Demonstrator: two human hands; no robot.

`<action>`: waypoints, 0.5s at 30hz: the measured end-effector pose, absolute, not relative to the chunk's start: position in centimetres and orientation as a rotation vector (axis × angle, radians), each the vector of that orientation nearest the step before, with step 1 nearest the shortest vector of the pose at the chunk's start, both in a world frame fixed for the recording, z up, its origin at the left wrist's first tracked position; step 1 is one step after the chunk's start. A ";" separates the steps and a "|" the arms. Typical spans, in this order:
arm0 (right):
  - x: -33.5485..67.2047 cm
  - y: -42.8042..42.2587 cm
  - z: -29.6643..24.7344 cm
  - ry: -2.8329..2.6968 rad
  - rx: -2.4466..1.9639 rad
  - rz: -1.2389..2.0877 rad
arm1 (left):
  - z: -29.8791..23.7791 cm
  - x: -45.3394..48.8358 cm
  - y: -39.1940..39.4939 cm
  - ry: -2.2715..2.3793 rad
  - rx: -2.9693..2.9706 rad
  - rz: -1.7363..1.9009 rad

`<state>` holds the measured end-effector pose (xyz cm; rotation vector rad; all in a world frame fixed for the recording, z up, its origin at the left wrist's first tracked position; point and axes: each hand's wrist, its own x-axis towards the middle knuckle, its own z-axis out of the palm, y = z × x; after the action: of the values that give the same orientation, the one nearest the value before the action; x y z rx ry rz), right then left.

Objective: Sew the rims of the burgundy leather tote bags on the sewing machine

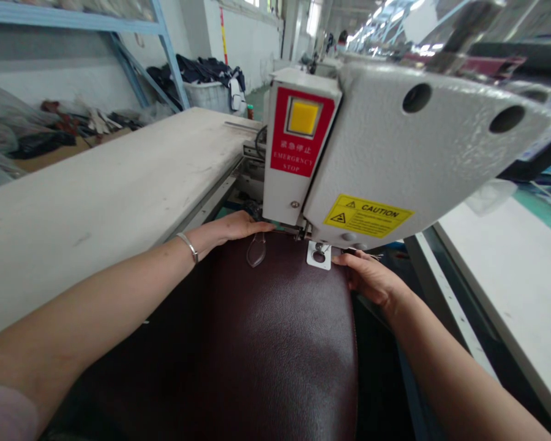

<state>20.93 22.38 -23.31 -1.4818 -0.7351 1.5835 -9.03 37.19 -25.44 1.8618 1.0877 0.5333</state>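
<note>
A dark brown leather piece [280, 331], with the look of a bag body, lies beneath the head of a sewing machine [395, 147]. My left hand [239, 226] grips its far left edge, and the fingertips are partly hidden behind the machine's front. Just below that hand, a stitched, pointed leather tab [256, 251] hangs on the surface. My right hand [370, 272] holds the far right edge with the thumb on top, close beside a small white metal plate [311, 255]. The plate rests on the leather under the needle area and has an oval opening.
A yellow emergency stop button [303, 117] sits on the machine's front. Pale work tables [119, 184] flank it, with metal rails along the inner edges. Farther back are a blue rack [168, 55], bagged scraps [64, 128] and a bin of dark cloth [206, 95].
</note>
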 end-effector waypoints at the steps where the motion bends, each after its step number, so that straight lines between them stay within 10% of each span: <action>1: 20.9 22.4 -23.3 -0.736 -1.487 1.579 | -25.5 -9.0 37.2 1.082 1.865 0.527; 15: 21.0 23.2 -23.7 -0.744 -1.493 1.553 | -26.1 -9.4 38.4 1.097 1.842 0.475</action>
<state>21.04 23.16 -23.68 -1.4935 -0.7442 1.5529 -9.37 38.40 -26.11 1.8418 1.0970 0.4751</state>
